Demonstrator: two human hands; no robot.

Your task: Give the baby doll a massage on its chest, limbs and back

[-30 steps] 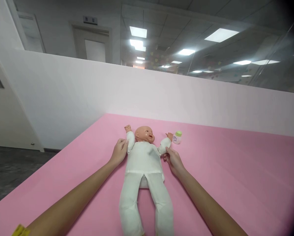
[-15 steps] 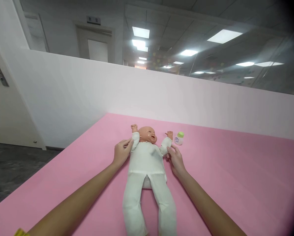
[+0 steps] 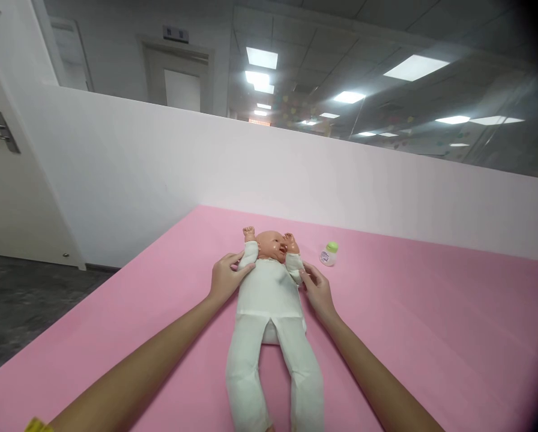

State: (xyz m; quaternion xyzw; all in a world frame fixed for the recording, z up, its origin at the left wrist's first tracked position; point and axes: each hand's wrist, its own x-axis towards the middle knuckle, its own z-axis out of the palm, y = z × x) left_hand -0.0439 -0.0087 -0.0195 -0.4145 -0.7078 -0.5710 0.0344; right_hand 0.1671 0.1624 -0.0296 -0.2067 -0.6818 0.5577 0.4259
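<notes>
I note the doll (image 3: 271, 303) lies face-up mid-mat (image 3: 431, 336). Since a second ago its arms have swung inward toward its face. My left hand (image 3: 226, 279) and right hand (image 3: 316, 291) each pinch a sleeve; bottle (image 3: 328, 254) right of doll's head.

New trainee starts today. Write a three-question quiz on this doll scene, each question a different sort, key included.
1. True or false: the small white bottle with the green cap lies inside the doll's hand.
2. Multiple choice: the left hand grips the plastic baby doll in white cloth clothes by (A) a leg, (B) a sleeved arm, (C) the head.
3. Fill in: the doll lies face up on the ___ mat.

Key
1. False; the bottle stands apart on the mat, beyond the right hand.
2. B.
3. Pink.
</notes>
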